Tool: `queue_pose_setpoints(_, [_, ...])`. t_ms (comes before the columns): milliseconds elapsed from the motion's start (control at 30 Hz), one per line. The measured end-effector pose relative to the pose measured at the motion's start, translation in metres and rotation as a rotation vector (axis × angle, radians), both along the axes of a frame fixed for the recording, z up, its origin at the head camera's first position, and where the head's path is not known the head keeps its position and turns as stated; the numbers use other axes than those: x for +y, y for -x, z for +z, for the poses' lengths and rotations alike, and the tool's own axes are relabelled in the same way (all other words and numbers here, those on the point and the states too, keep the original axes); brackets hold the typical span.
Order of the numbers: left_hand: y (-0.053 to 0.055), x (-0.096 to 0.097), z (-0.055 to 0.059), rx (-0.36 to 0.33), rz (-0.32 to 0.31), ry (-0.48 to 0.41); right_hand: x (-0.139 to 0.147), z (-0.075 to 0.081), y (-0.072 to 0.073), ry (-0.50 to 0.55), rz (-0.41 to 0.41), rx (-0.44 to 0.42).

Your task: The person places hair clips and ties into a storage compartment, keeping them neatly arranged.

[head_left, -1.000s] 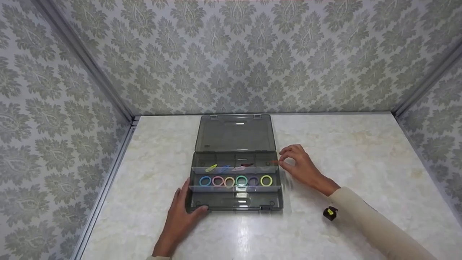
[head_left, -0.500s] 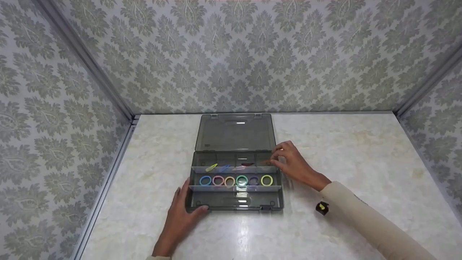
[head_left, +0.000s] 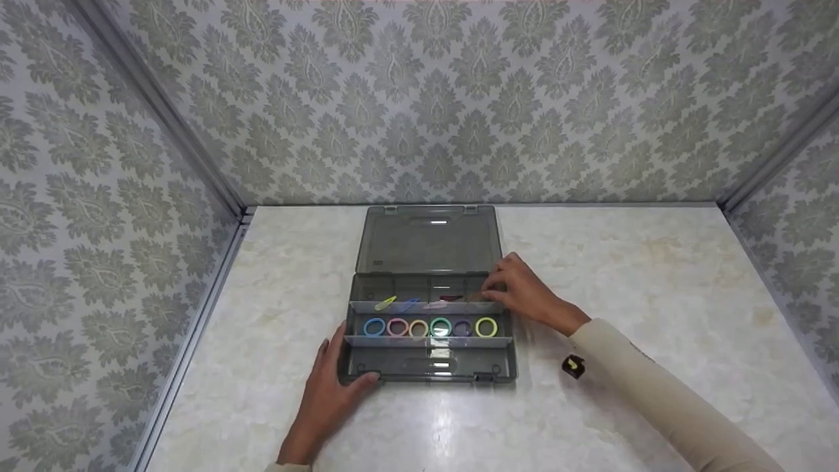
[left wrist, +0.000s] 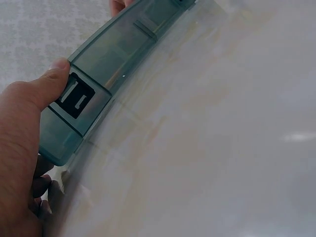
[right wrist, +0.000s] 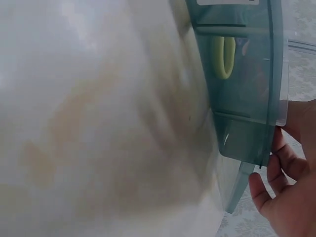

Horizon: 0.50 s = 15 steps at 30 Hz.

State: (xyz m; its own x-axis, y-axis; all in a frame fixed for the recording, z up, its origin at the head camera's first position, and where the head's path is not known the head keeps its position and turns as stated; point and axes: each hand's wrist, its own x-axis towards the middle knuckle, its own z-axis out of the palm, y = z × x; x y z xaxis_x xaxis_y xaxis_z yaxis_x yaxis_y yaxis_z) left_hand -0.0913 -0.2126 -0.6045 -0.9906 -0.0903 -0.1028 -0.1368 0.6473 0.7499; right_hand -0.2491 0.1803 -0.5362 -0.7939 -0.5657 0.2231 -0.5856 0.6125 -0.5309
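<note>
A smoky grey plastic organizer box (head_left: 426,362) lies with its lid (head_left: 429,239) folded back. My left hand (head_left: 329,388) grips its front left corner, thumb on the front wall and fingers along the side. My right hand (head_left: 524,292) pinches an orange-brown hair clip (head_left: 475,297) low over the right part of the back compartment. Left of it lie a yellow hair clip (head_left: 385,303), a blue clip (head_left: 411,304), a pink clip (head_left: 434,305) and a dark red clip (head_left: 451,298). In the right wrist view, the right fingers are partly hidden behind the box wall.
Several coloured hair ties sit in a row in the middle compartment, a yellow one (head_left: 486,318) at its right end. Clear dividers (head_left: 426,341) separate the rows. A small black block (head_left: 573,366) with a yellow mark shows beside the right sleeve. Patterned walls (head_left: 439,98) enclose the marbled table (head_left: 623,249).
My right hand has moved left over the back compartment with the hair clip, and the black block has shifted along with the sleeve. My left hand has stayed on the box corner.
</note>
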Motion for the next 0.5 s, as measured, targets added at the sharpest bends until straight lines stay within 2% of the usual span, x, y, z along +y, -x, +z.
queue_pose_setpoints(333, [0.0009,-0.0003,0.0001,0.013,-0.012,-0.017,-0.0047,0.0055,0.0037,-0.076,-0.007,0.018])
queue_pose_setpoints(500, [0.0015,-0.0002,0.0012,-0.002,-0.011,-0.015,-0.0043,0.0042,0.005,-0.07,-0.002,0.016])
